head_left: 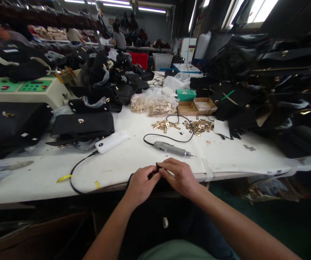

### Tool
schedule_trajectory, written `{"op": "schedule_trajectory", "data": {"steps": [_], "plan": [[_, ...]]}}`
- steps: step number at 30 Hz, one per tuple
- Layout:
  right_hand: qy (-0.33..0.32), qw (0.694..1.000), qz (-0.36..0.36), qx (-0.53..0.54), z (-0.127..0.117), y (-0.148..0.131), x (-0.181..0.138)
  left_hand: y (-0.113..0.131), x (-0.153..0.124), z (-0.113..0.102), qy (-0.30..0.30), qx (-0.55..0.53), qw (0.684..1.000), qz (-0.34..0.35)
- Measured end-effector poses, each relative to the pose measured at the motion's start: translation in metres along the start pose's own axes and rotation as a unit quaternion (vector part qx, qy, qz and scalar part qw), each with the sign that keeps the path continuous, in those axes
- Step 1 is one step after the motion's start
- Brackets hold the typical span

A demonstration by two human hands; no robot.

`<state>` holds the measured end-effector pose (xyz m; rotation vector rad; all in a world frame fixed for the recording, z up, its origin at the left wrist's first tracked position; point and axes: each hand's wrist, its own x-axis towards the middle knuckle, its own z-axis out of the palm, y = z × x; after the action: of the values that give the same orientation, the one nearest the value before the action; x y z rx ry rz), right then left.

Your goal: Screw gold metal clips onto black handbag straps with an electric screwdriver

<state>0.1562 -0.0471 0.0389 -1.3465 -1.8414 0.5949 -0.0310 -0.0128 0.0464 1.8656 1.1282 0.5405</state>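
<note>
Head view: I see a black piece (158,166) at lower centre, between the fingertips; long axis unclear.
Left hand (141,183): fingers pinching its left side.
Right hand (180,177): fingers pinching it too.
Grey screwdriver (170,148): crosswise above, tip rightward, nearer the right hand.

I take the left hand (143,184) and the right hand (181,177), at the near edge of the table (136,159), as the middle of the clock. At one o'clock lies a power tool (171,148), its tip toward three. Behind it are two heaps of metal plates (198,126), at twelve and one; farther back, plastic sacks (160,107) at twelve, boxes (187,109) at one. At ten a corded device (112,141) lies before a handbag (85,124); beyond, a machine (27,95). At two, more bags (277,94) are piled.
</note>
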Motion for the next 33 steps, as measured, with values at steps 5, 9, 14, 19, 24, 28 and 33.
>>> {"op": "schedule_trajectory", "data": {"steps": [5,9,14,19,24,28,33], "plan": [[-0.057,0.991,0.048,0.112,-0.004,0.001,0.01,-0.011,0.0,-0.005,-0.028,-0.015,0.999,0.018],[-0.052,0.994,0.035,0.086,-0.004,0.002,0.011,-0.017,0.003,-0.003,-0.033,0.02,0.999,0.034],[0.025,0.999,0.021,0.017,0.01,0.01,0.006,-0.02,0.007,0.001,-0.018,0.044,0.998,0.042],[0.101,0.977,0.119,0.144,-0.01,0.007,-0.001,-0.025,0.006,0.003,0.012,0.044,0.999,0.022],[-0.06,0.929,0.279,0.235,-0.091,0.019,-0.039,-0.031,0.005,0.006,0.056,0.044,0.997,0.025],[-0.233,0.919,0.316,0.051,-0.148,0.039,-0.071,-0.033,0.007,0.007,0.076,0.049,0.995,0.029],[-0.11,0.952,0.285,-0.027,-0.14,0.053,-0.026,-0.034,0.009,0.007,0.068,0.045,0.996,0.021]]}}
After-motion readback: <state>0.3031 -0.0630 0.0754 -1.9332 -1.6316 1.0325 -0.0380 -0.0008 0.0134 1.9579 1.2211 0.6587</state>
